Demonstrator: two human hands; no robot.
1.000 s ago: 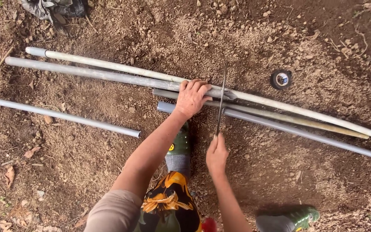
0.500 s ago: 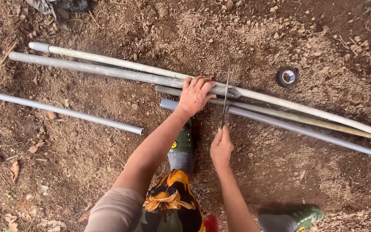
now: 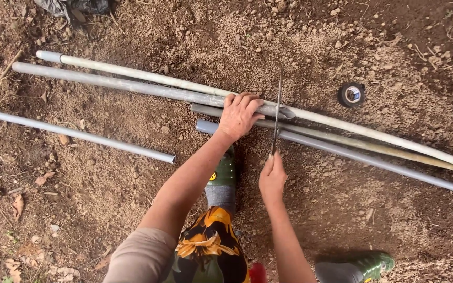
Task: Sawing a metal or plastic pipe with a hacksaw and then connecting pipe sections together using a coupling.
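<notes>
My left hand (image 3: 241, 114) presses down on a bundle of long grey plastic pipes lying on bare earth, fingers over the thick grey pipe (image 3: 132, 86) near its end. My right hand (image 3: 272, 175) grips the handle end of a thin hacksaw blade (image 3: 277, 112), which stands on edge across the pipes just right of my left hand. A pale whitish pipe (image 3: 342, 124) and a thinner grey pipe (image 3: 373, 160) run off to the right under the blade.
A separate grey pipe (image 3: 74, 134) lies at the left. A roll of black tape (image 3: 351, 95) sits on the soil at the right. My green rubber boots (image 3: 222, 175) (image 3: 360, 267) stand near the pipes. Dark cloth (image 3: 74, 6) lies top left.
The view has shifted slightly. The blade and my right hand have moved a little along the cutting line; my left hand stays pressed on the pipes.
</notes>
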